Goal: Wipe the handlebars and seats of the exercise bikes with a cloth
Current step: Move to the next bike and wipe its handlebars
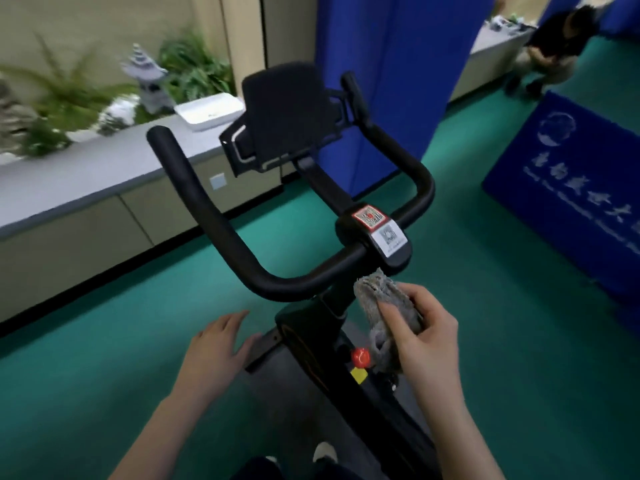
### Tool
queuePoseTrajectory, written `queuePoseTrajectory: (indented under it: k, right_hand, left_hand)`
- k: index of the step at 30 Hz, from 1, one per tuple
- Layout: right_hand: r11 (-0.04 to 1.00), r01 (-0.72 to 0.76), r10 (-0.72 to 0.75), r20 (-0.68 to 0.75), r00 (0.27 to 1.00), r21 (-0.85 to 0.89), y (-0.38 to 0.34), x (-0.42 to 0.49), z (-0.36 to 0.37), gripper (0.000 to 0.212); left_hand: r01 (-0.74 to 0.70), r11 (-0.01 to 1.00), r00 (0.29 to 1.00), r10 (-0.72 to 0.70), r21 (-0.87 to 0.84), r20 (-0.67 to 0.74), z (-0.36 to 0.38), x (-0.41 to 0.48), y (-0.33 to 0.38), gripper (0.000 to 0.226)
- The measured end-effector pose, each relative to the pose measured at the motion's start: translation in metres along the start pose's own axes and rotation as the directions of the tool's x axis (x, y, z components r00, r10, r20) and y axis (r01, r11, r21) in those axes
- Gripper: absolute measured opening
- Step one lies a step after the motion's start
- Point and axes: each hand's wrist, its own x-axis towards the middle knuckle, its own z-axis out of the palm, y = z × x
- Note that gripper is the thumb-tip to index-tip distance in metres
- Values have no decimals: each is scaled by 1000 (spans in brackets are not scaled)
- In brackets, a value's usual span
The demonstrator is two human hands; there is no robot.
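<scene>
A crumpled grey cloth (pixel 384 313) sits right of centre in the lower frame, just below the black handlebars (pixel 221 216) of an exercise bike (pixel 346 341). The right hand (pixel 426 337) holds it, fingers (pixel 398 323) clamped on the fabric. The left hand (pixel 218 348) hovers lower centre, fingers spread and empty, beside the frame. The bars curve toward the upper left and right, past a dark console (pixel 287 116). Wiping the handlebars seems about to begin; next, the cloth must press onto the central bar. No seat is visible.
</scene>
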Motion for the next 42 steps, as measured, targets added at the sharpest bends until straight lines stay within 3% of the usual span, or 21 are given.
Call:
queuePoseTrajectory:
  k: [11,15,19,25,31,34,38,42]
  right_hand:
    - [988,114,-146,362,921,109,-33,54,31,21]
    - [973,211,-232,425,875,98,-47,74,66,19]
    - [950,307,-299,459,837,58,-63,92,106,15]
    - [865,498,-467,467,751,65,-98,119,170,26]
    - [721,692,-618,429,659,-25,-131,151,230,28]
    - [663,744,-642,449,622,-81,-143,163,259,22]
    - [550,824,-620,593,513,-138,-151,178,285,24]
    - [516,842,-456,781,427,-159,-158,190,291,23]
  left_hand:
    - [180,980,954,-196,-88,-227,-24,-13,11,58]
    - [205,966,919,-246,-159,-307,-43,-1,1,58]
    - [176,939,883,-283,-294,-375,-67,20,-13,58]
    - [31,896,863,-247,-442,-441,-102,66,-26,68]
    - [-126,782,851,-232,-610,-472,-134,107,-24,74]
    - [-188,742,847,-209,-643,-489,-144,120,-23,65]
    - [-250,631,840,-236,-734,-489,-148,130,-21,59]
    - [-276,439,863,-278,-855,-421,-148,135,-18,56]
